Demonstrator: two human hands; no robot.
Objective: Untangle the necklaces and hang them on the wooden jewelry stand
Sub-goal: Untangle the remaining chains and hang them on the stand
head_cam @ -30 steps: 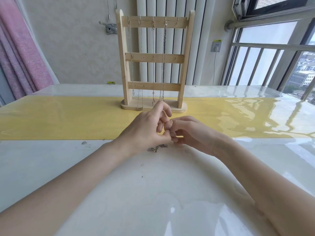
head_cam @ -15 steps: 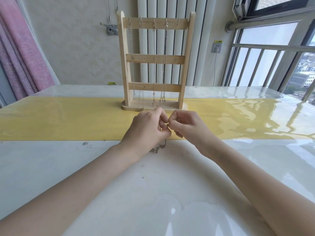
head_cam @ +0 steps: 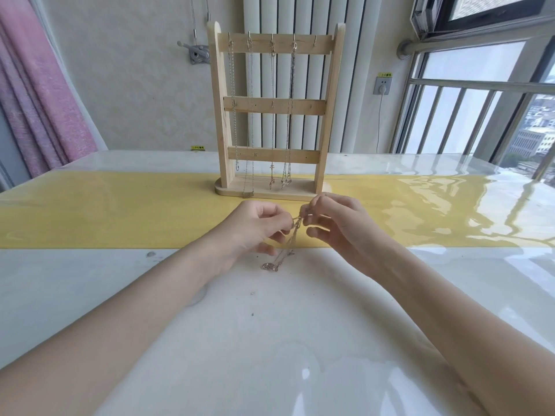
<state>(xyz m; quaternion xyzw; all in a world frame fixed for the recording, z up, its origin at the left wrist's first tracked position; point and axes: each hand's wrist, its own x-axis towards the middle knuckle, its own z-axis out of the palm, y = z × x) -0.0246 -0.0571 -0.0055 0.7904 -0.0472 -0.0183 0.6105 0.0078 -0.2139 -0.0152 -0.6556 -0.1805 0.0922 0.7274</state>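
Pinching the top of a thin necklace [head_cam: 286,244] between them, the left hand [head_cam: 255,226] and right hand [head_cam: 333,223] hold it just above the bench [head_cam: 270,340] so the chain hangs straight and its pendant touches down, likely to free the clasp. The wooden stand [head_cam: 274,115] waits just beyond, four chains hung, rightmost top hook [head_cam: 315,41] bare.

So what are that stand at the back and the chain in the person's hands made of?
The jewelry stand looks like pale unfinished wood: faint grain, matte, with small metal hooks on its top bar. The necklace pinched by the left hand and right hand seems a fine metal chain, rose-gold in tint and shiny; plated or solid, I cannot tell.
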